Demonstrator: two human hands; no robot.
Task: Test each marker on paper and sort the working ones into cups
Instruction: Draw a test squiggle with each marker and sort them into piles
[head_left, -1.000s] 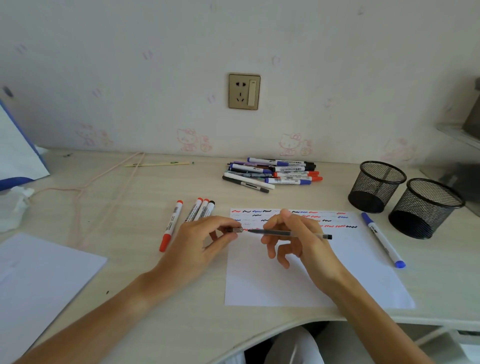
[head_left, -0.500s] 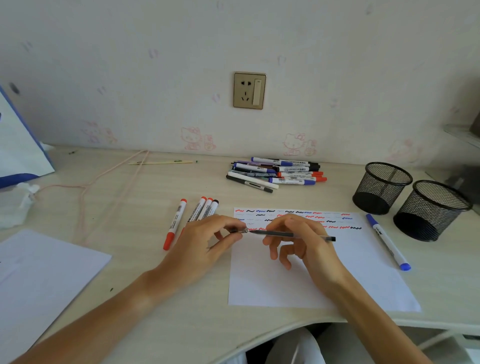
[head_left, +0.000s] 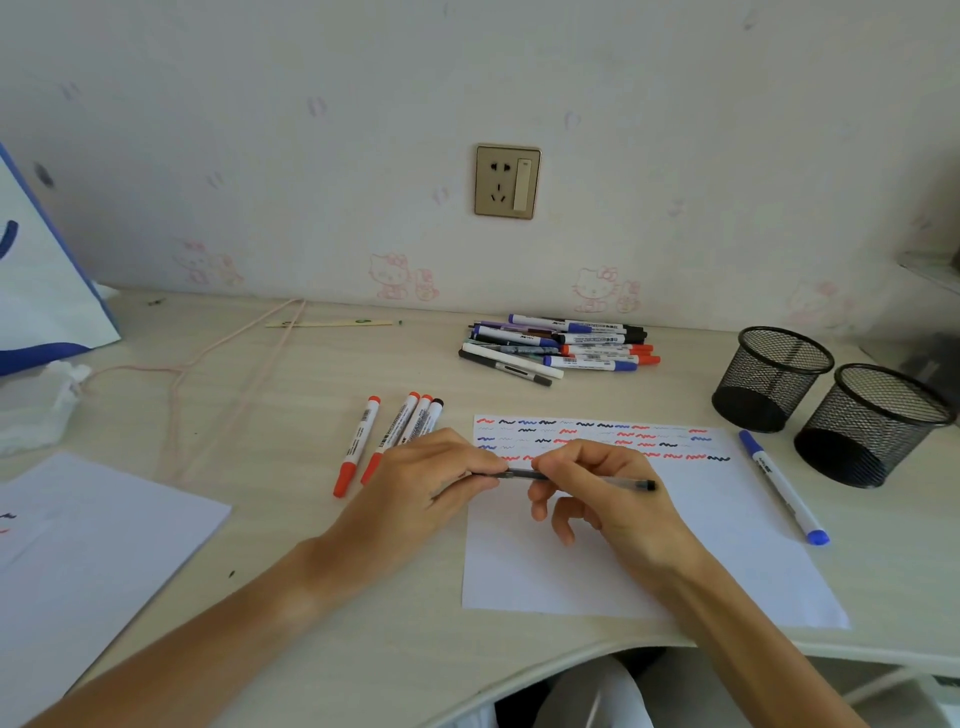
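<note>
A gold wall socket (head_left: 507, 181) sits at upper centre on wallpaper with faint pink cat prints. At far left a white bag with blue trim (head_left: 39, 291) stands on the worktop (head_left: 260, 519), crumpled tissue (head_left: 36, 405) below it. A pink cord (head_left: 228, 364) trails beside a thin stick (head_left: 332, 323).

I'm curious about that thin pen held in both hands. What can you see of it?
The thin clear-barrelled pen with dark ends lies level above the white test sheet of paper. The left hand pinches its left end, perhaps the cap; the right hand grips the middle. Its dark right end sticks out free.
</note>
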